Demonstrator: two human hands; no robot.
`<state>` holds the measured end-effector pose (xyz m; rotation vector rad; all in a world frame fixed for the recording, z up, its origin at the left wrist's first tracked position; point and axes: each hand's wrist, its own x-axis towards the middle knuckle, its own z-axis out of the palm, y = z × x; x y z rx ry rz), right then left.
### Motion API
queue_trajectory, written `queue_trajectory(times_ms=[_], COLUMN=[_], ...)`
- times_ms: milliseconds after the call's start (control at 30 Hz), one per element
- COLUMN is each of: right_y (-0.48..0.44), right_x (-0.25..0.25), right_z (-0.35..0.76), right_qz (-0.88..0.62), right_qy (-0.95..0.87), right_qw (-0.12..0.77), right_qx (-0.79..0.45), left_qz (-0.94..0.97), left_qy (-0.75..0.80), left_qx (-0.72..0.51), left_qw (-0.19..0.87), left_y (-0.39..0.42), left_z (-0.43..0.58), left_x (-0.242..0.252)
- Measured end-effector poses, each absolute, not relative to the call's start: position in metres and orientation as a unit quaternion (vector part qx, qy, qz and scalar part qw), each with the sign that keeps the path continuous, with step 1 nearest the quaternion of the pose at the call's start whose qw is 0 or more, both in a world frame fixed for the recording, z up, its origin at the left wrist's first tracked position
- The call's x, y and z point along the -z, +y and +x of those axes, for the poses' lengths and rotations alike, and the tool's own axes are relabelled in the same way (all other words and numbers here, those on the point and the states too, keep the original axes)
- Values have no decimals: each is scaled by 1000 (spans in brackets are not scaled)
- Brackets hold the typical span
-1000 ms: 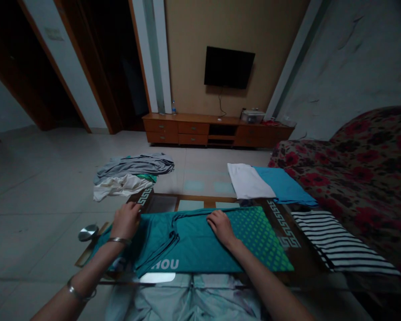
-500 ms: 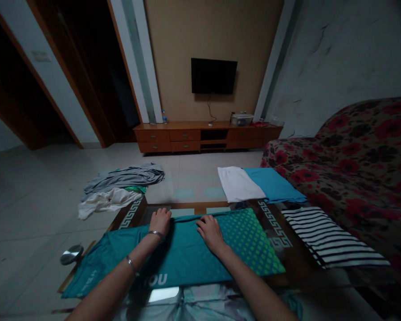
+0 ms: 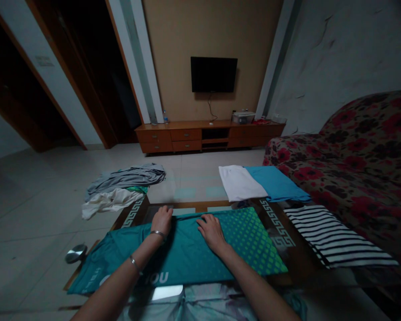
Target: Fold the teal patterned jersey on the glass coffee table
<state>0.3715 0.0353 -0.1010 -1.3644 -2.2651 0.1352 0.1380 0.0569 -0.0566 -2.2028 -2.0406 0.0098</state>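
A teal shirt lies folded into a long strip across the glass-topped table, its right end patterned in bright green and white letters near its front edge. My left hand rests on the strip's far edge, left of the middle, with the fingers bent slightly over the cloth. To the right of it, my right hand lies palm down on the shirt, fingers a little apart and loosely curved. Both hands touch the fabric without a visible pinch. Two metal bangles are on my left arm, which hides part of the lettering.
A striped garment, a white folded garment and a blue one lie on the right. Heaped grey clothes and white cloth sit at the far left. A floral sofa stands right; a round shiny object is left.
The view has shifted slightly, and a bit more white lettering shows beside my left forearm. Both hands stay at nearly the same places on the shirt.
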Motion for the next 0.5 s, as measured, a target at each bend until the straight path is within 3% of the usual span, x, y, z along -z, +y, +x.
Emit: queue_trajectory(times_ms=[267,500], right_y=[35,35], right_x=[103,108], right_z=[372,370], right_qz=[-503,-511], right_qy=[-833,-830], right_qw=[227,219], right_qx=[-45,-47], left_qz=[-669,-689], left_qy=[-741,-719], left_qx=[14,68], left_qw=[46,51], left_y=[62,15], left_z=[140,140], left_x=[64,62])
